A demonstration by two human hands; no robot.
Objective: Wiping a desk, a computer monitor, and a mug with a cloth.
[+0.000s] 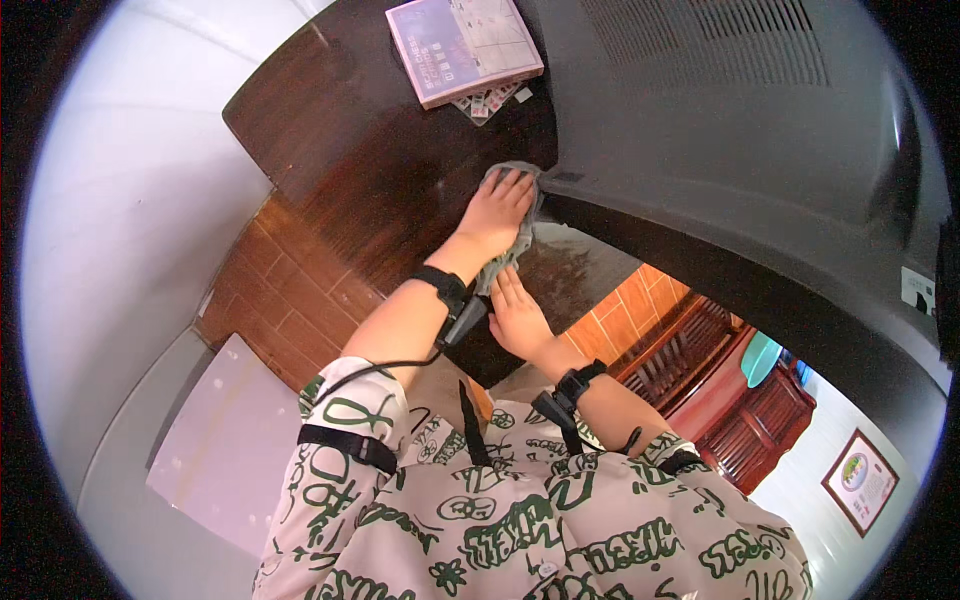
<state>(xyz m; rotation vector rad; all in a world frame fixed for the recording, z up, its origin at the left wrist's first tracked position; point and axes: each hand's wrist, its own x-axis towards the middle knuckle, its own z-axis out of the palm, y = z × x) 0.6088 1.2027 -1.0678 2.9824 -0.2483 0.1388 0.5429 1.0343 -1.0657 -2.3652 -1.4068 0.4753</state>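
Note:
My left hand (pixel 496 214) lies flat, palm down, on a crumpled grey cloth (pixel 510 171), pressing it on a dark brown wooden tabletop (pixel 360 142). The cloth reaches the corner of a large dark grey casing with vent slots (pixel 697 127), which looks like an old television. Nearer my body, my right hand (pixel 521 315) is stretched out flat by the tabletop's edge. Its fingertips meet the near end of the cloth, and its palm is hidden. Both wrists wear black straps with small devices.
A boxed game (pixel 465 49) rests on printed tiles or cards (pixel 484 103) farther along the tabletop. White wall bounds the left, above brown floor tiles (pixel 300 292) and a pale panel (pixel 225 450). Dark red wooden furniture (pixel 757 427) carries a turquoise basin (pixel 760 358) at lower right.

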